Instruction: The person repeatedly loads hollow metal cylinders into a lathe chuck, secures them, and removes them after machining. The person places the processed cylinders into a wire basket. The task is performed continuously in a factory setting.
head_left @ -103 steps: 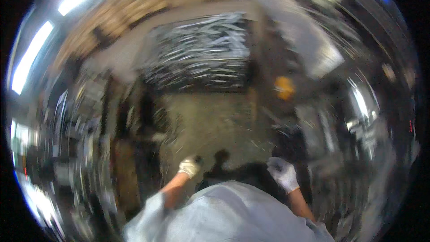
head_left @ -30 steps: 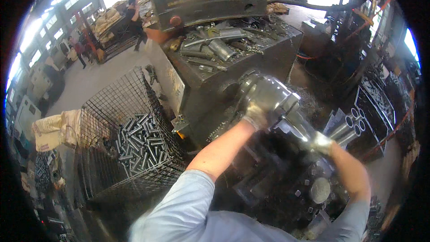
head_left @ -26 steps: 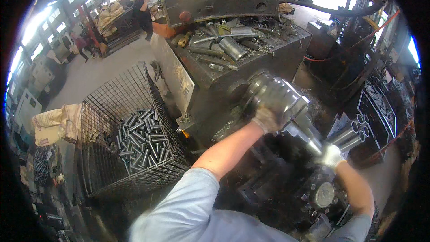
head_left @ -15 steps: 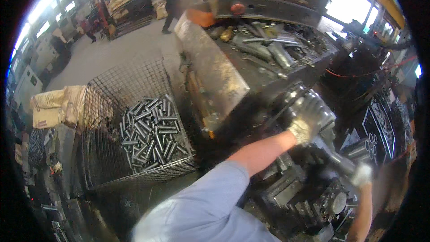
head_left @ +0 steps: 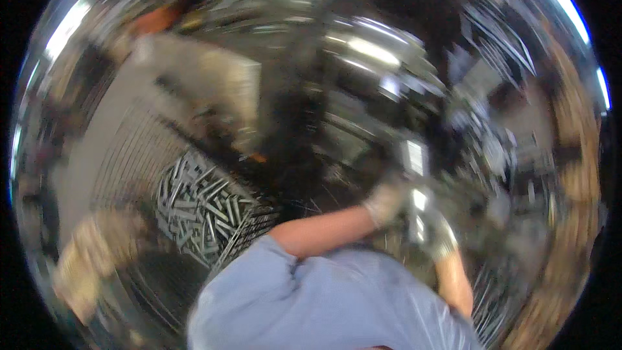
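Motion blur smears much of the view. A shiny metal tube (head_left: 418,201) stands nearly lengthwise in front of my body, right of centre. My right hand (head_left: 439,238), in a pale work glove, is closed round its near end. Against the tube's left side is my left hand (head_left: 387,203), gloved too; its fingers are too smeared to show whether they grip. Beyond the hands lies a rounded, bright metal part of a machine (head_left: 379,52).
To the left, a wire basket (head_left: 249,230) holds several short metal tubes (head_left: 201,204). A pale sheet-metal panel (head_left: 220,81) rises behind it. A tan sack (head_left: 91,259) sits at the lower left. Blurred metal pieces (head_left: 492,152) lie right of my hands.
Both hands have come back toward my body, the left away from the rounded machine part. The metal tube is now between them. My view has swung to the right and down.
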Demonstrator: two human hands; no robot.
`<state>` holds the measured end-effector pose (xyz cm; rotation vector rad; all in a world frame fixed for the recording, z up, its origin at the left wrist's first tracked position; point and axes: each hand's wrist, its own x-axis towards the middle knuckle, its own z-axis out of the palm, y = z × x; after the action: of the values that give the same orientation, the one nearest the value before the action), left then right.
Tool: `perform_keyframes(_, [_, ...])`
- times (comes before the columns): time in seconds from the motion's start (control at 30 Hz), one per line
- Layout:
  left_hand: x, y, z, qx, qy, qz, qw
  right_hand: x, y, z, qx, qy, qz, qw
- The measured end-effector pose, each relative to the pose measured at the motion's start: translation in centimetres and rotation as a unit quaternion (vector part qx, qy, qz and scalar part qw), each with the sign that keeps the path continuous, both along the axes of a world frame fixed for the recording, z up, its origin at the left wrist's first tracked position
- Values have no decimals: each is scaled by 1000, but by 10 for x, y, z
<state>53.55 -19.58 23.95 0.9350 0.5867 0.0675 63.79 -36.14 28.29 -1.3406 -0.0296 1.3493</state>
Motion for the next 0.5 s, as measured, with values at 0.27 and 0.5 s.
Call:
perform_keyframes(0.27, [20, 20, -56, -71, -9, 153, 986, 5, 27, -43, -152, -223, 182, 946])
perform_keyframes(0.5, [-7, 45, -47, -326, -111, 98, 934, 40, -19, -61, 12, -397, 226, 889])
